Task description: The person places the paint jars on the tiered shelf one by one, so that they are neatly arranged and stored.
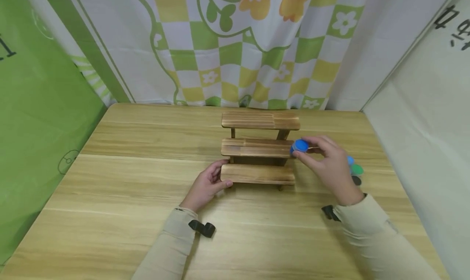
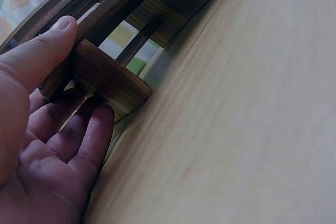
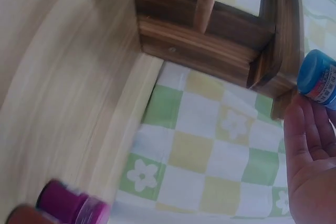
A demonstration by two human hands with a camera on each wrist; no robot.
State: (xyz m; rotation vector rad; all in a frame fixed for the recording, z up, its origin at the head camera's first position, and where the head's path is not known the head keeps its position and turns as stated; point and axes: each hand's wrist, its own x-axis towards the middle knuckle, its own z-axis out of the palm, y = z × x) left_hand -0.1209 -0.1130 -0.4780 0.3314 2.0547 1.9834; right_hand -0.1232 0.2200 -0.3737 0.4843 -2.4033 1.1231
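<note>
Wood-grain table (image 1: pixel 110 231), checked curtain (image 1: pixel 253 59) behind. Hands apart: left hand (image 1: pixel 207 186) grips stepped stand (image 1: pixel 258 174), presumably bracing; right hand (image 1: pixel 332 163) pinches blue jar (image 1: pixel 300 146) by sides, likely for control.

right grip (image 3: pixel 317 177) holds blue jar (image 3: pixel 316 78) | wooden stand (image 3: pixel 210 53) near it | magenta jar (image 3: pixel 68 203) lower left | checked cloth (image 3: pixel 194 150)
</note>
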